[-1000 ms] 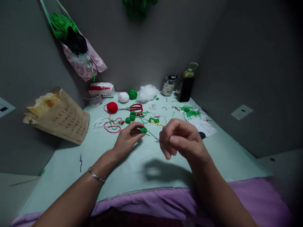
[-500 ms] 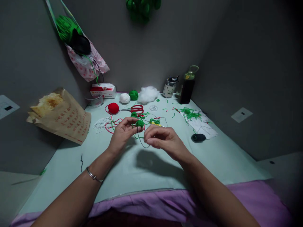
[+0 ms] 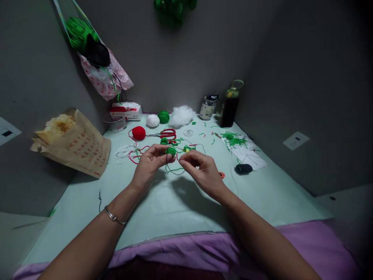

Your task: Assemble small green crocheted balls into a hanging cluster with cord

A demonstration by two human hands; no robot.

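Observation:
My left hand (image 3: 150,165) pinches a small green crocheted piece (image 3: 170,151) between thumb and fingers above the middle of the table. A dark thread (image 3: 175,173) hangs from the piece in a loop toward my right hand (image 3: 202,171). The thumb and index finger of that hand are pressed together just right of the green piece; what they hold is too small to make out. Behind the hands lie red-handled scissors (image 3: 168,134), a red yarn ball (image 3: 138,133) and small green and red crocheted bits.
At the left stands a paper bag with bread (image 3: 84,149). Along the back are a tissue box (image 3: 132,111), white stuffing (image 3: 182,116), a jar (image 3: 207,109) and a dark bottle (image 3: 230,111). Green scraps (image 3: 234,139) and a dark thread spool (image 3: 243,168) lie right.
The fingers of my right hand have come up slightly and closer to the green piece. An orange-red item now shows beside that hand. The view has shifted a little.

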